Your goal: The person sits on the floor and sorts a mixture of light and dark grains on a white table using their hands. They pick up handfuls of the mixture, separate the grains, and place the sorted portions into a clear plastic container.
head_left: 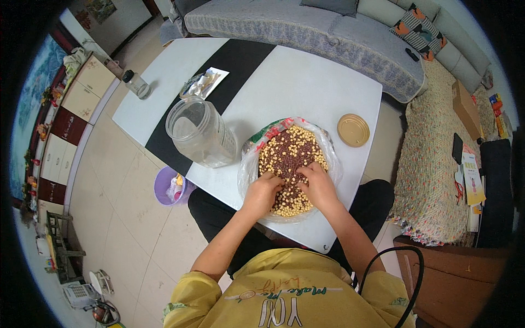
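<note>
In front of me on the table lies an opened clear plastic bag [249, 172], spread round a heap of yellow soybeans mixed with small dark red beans [290, 150]. My left hand [263, 192] is curled at the heap's left side, fingertips down among the beans. Over the right side, my right hand [317, 185] bends its fingers into the same heap, thumb toward the left hand. Whatever is between the fingers of either hand is too small to make out. Left of the bag stands a large clear plastic jar [205, 134], lidless and seemingly without contents.
A round gold lid [353, 130] lies right of the bag. Farther left on the table [317, 82] are a silvery packet [203, 83] and a small dark-capped glass bottle [136, 86]. A purple bin [165, 188] stands on the floor to the left; a grey sofa [306, 33] runs behind.
</note>
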Available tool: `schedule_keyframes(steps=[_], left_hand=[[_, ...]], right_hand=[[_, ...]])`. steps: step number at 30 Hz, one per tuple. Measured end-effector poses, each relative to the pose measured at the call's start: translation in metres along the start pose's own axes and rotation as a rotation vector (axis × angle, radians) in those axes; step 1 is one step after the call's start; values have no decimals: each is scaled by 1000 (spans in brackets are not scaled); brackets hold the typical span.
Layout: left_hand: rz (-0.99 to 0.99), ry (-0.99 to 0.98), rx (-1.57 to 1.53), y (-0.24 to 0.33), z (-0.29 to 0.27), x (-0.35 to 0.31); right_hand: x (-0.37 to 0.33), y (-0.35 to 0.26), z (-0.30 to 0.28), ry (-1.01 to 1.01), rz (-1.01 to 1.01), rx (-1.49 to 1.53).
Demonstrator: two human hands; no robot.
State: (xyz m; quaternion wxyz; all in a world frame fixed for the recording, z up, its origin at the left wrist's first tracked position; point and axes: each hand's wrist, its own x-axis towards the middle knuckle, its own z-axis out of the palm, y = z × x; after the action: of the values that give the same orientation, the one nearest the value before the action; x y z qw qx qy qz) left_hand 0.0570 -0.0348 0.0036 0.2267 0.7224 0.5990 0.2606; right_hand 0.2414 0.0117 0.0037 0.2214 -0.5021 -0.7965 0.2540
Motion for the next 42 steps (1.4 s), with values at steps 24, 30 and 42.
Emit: schedule_keyframes(steps=[24, 30, 42], left_hand=[[-155, -118, 67, -2, -10, -17], [12, 64, -134, 15, 7, -1], [-120, -184, 180, 30, 1, -30]], right_hand=[[-11, 23, -24, -88, 110, 102], [-20, -6, -16, -255, 82, -60], [-31, -17, -9, -293, 96, -244]])
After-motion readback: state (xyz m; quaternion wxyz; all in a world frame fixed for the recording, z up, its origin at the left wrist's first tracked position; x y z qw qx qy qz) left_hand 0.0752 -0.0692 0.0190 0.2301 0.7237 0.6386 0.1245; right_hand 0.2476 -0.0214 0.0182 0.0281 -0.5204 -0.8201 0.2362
